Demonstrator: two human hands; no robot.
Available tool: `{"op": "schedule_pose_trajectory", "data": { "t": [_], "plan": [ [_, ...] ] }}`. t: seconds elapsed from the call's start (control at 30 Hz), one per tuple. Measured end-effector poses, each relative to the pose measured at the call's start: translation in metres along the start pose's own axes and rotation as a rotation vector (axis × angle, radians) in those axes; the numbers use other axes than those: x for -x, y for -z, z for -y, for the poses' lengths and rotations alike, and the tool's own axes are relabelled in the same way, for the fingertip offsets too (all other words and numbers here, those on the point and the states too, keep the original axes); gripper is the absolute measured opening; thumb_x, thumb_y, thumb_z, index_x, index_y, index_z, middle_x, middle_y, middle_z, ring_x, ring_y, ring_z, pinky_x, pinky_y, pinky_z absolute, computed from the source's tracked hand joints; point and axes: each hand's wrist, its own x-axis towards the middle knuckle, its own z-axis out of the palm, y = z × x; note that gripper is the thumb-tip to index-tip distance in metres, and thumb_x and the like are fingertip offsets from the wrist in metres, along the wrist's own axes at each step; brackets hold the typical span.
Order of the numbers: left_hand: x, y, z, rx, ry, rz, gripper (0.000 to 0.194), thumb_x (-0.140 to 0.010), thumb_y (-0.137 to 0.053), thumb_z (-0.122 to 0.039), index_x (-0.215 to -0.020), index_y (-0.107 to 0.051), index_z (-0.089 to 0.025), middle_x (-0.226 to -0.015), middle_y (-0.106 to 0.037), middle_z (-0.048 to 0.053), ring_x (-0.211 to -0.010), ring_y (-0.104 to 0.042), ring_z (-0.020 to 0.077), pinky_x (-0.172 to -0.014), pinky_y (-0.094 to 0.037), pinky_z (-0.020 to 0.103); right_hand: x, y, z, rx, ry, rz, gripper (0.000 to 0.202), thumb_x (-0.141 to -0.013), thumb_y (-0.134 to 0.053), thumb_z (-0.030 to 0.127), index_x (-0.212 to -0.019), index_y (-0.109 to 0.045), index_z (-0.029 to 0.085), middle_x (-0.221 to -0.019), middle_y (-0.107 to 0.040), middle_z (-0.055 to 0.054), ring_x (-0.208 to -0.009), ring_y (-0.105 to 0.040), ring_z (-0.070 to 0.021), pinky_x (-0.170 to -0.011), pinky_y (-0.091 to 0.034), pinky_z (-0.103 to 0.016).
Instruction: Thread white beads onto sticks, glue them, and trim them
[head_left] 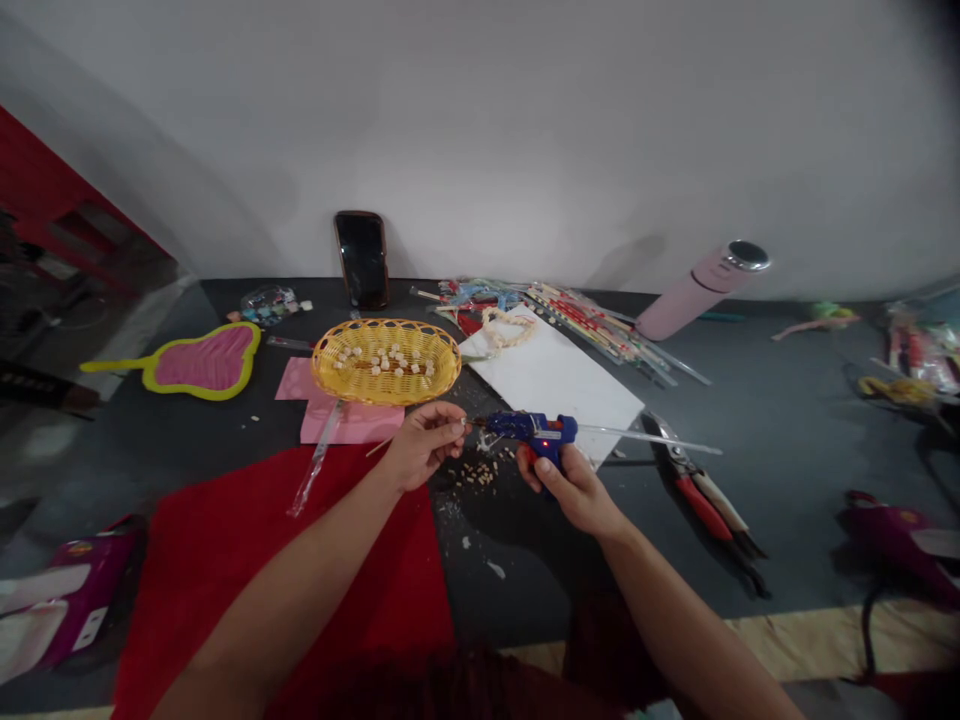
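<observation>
My right hand (566, 480) is wrapped round the handle of a blue hot glue gun (525, 428), whose small red light is lit. A long clear glue stick (645, 436) sticks out of its back. In front of the nozzle, my left hand (429, 445) pinches a small pale piece at its fingertips, too small to name exactly. A thin wooden stick (379, 447) shows behind that hand; I cannot tell whether the hand holds it. Small beige bits (480, 472) lie scattered on the dark table between my hands. Beyond the left hand stands a yellow woven basket (330, 385) with several small white cubes in it.
Red felt (300, 560) and pink sheets (352, 425) lie at left, near a yellow-rimmed pink paddle (202, 365). A phone (363, 260) leans on the wall. Right are white board (555, 375), a beige braided loop (491, 335), pliers (705, 495) and a pink bottle (686, 300).
</observation>
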Motion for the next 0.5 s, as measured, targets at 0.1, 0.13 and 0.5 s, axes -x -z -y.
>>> {"op": "schedule_pose_trajectory", "data": {
  "t": [0.1,0.13,0.5],
  "plan": [
    [0.0002,-0.0007,-0.0005,0.003,0.001,-0.001,0.02,-0.063,-0.076,-0.017,-0.079,-0.063,-0.014,-0.067,-0.065,0.001,-0.053,-0.056,0.0068,-0.047,-0.044,0.016,0.0006,0.0012,-0.0015,0.006,-0.003,0.008,0.032,-0.093,-0.038,0.047,-0.086,-0.048,0.017,-0.066,-0.045,0.0,-0.058,-0.041,-0.0123,-0.056,-0.035,-0.028],
    [0.0003,-0.001,-0.0007,0.002,0.001,-0.001,0.02,-0.063,-0.076,-0.016,-0.078,-0.063,-0.014,-0.067,-0.065,0.001,-0.053,-0.055,0.0068,-0.047,-0.044,0.016,0.0007,0.0014,-0.0018,0.008,-0.004,0.008,0.033,-0.093,-0.038,0.047,-0.086,-0.048,0.017,-0.066,-0.046,0.0,-0.058,-0.041,-0.0123,-0.056,-0.035,-0.028],
    [0.0003,-0.0003,-0.0004,0.0,0.015,-0.02,0.022,-0.062,-0.077,-0.017,-0.079,-0.065,-0.014,-0.067,-0.066,0.002,-0.053,-0.056,0.0069,-0.047,-0.044,0.016,0.0014,0.0006,-0.0024,-0.044,-0.018,-0.003,0.033,-0.092,-0.04,0.049,-0.09,-0.048,0.017,-0.069,-0.045,-0.001,-0.059,-0.041,-0.0127,-0.056,-0.034,-0.028]
  ]
}}
